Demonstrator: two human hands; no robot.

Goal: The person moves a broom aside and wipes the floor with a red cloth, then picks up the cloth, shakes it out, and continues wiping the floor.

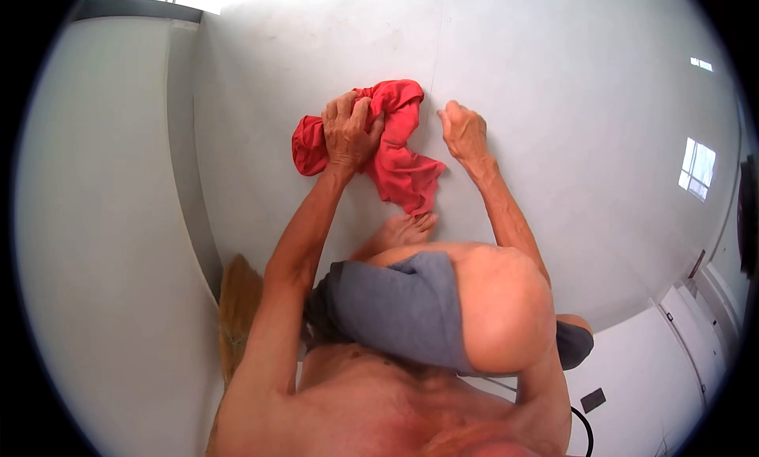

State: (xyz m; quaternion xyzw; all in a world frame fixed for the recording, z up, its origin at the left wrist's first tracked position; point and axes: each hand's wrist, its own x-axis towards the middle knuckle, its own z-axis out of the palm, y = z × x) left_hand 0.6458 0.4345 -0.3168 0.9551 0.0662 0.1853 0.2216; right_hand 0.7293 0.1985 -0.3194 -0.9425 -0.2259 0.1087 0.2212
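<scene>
A crumpled red cloth (403,137) lies bunched on the pale floor, with one loose end trailing toward the bare foot (409,229). My left hand (348,130) presses down on the cloth, its fingers curled into the folds and the thumb to the right. To the right of the cloth, apart from it, my right hand (464,130) is closed low over the floor. Its fingers are bent under, so whatever it may hold is hidden from view.
The smooth pale floor (569,141) reflects window light at the right. A light wall (103,180) with a grey skirting strip (190,149) runs along the left. A brown broom-like bundle (239,299) stands by that wall. My bent knee (510,311) is between my arms.
</scene>
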